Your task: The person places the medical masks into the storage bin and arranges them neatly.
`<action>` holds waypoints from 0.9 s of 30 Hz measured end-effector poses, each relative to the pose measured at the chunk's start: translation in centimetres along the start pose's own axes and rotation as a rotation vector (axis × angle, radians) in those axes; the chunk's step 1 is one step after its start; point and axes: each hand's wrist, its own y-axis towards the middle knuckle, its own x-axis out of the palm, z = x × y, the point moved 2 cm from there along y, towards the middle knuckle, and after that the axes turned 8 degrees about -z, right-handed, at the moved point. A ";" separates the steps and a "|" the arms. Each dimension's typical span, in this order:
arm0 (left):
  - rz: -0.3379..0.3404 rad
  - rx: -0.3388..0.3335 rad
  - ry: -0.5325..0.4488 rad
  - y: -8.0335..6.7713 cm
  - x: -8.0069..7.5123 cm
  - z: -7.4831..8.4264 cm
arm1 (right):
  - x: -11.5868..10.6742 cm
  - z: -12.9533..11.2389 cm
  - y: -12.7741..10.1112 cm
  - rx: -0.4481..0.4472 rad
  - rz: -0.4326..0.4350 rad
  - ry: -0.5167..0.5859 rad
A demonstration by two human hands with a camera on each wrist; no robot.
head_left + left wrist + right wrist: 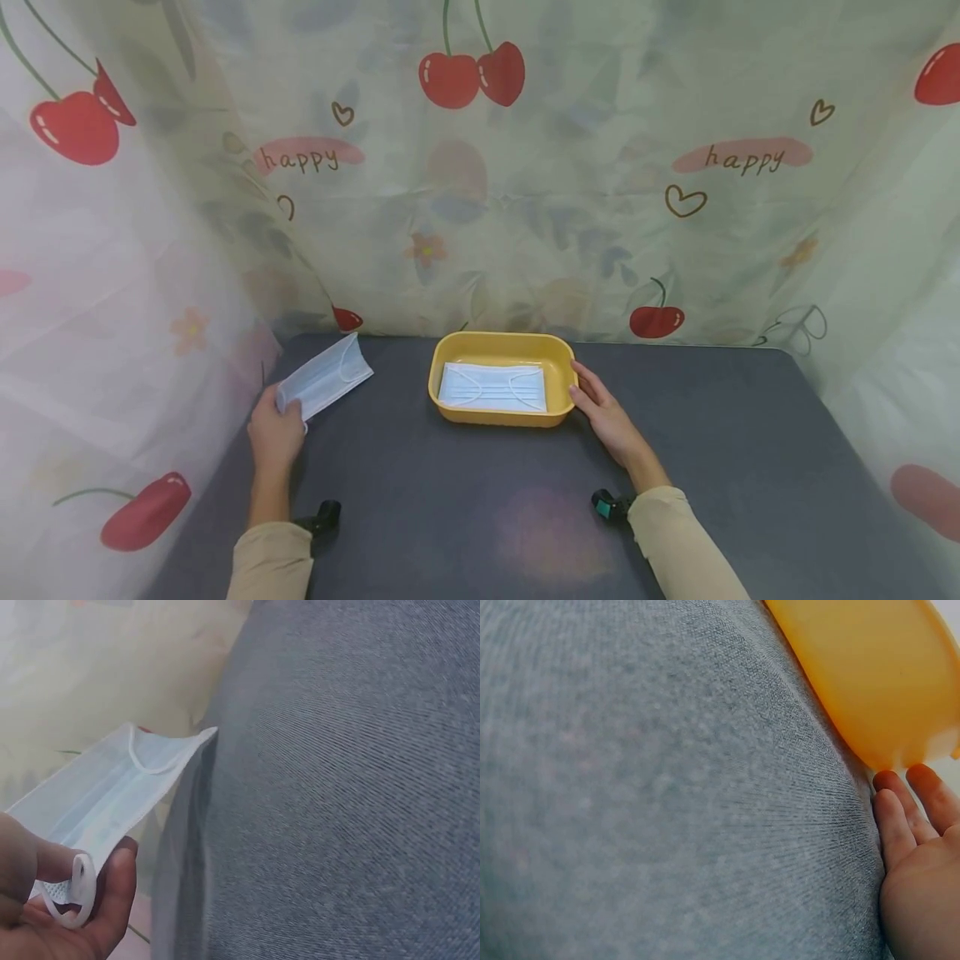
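Meanwhile, held a folded pale-blue face mask (326,377) by its near end in the left hand (274,433), thumb and fingers (112,889) pinched over the ear loop, far end raised above the grey tabletop (480,517) near its left edge. Rested the right hand (607,417) with fingers straight against the right side of the yellow tray (491,417), fingertips (892,825) touching its wall. Kept a second mask (492,387) flat inside that tray, at the middle-rear of the tabletop. Backed by cherry-print cloth (525,167).
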 end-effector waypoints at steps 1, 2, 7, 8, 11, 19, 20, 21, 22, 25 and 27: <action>0.008 0.008 0.000 0.0 0.0 0.2 | 0.0 -0.1 0.0 0.002 0.000 0.000; 0.010 0.013 -0.004 -0.1 -0.1 0.4 | 0.0 -0.1 0.0 0.004 0.000 -0.001; -0.011 0.037 -0.049 -0.2 -0.3 1.4 | -0.1 0.5 0.3 -0.012 0.013 -0.007; -0.023 0.036 -0.065 -0.2 -0.3 1.6 | 0.0 0.6 0.3 -0.016 0.013 -0.007; -0.055 0.025 -0.118 -0.1 -0.3 2.2 | 0.0 0.6 0.4 -0.020 0.015 -0.006; -0.121 0.046 -0.215 -0.2 -0.2 3.3 | 0.0 0.6 0.3 -0.021 0.013 -0.003; -0.135 0.050 -0.234 -0.2 -0.2 3.5 | 0.0 0.6 0.3 -0.022 0.011 -0.003; -0.146 0.055 -0.254 -0.3 -0.2 3.7 | 0.0 0.6 0.3 -0.023 0.010 -0.002; -0.158 0.060 -0.272 -0.3 -0.2 3.9 | 0.0 0.6 0.2 -0.023 0.009 -0.001; -0.177 0.087 -0.324 -0.3 -0.3 4.6 | 0.0 0.5 0.2 -0.020 0.008 -0.006; -0.185 0.104 -0.340 -0.4 -0.4 4.9 | -0.1 0.5 0.2 -0.019 0.010 -0.006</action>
